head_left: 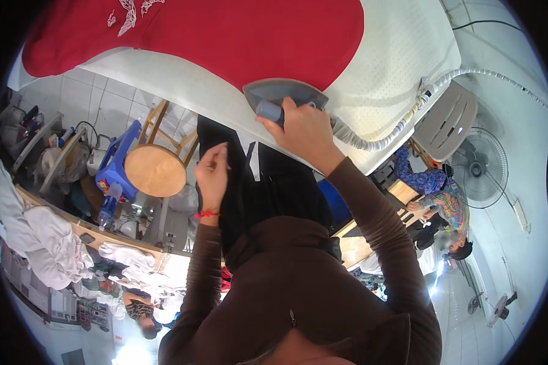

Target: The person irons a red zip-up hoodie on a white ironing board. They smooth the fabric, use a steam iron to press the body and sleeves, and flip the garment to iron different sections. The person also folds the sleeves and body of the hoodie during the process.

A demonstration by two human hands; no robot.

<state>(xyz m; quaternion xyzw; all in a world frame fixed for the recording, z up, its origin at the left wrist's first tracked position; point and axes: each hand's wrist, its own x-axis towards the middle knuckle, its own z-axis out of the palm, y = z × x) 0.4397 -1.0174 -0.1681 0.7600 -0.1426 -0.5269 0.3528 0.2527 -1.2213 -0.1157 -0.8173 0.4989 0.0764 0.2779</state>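
The right hand [307, 131] has its fingers wrapped around the handle of a grey iron with a pointed metal body [275, 91]. The thumb and first finger sit by the round grey end of the handle, which pokes out to the left. The iron's metal body is just past the fingers, on the far side.

The iron is at the near edge of a big red cloth with white stitched shapes [256, 36]. I cannot tell if its bottom touches the cloth. The cloth lies on a desk with a white, bumpy cover [402, 67]. A thick hose wrapped in pale bands [362, 145] runs from the iron off to the right.

The left hand [212, 173] is up by the near side of the desk, well apart from the iron. Its fingers are bent and loose, gripping nothing. A red string [207, 214] goes round that wrist. To its left is a stool with a round wooden top [155, 170].
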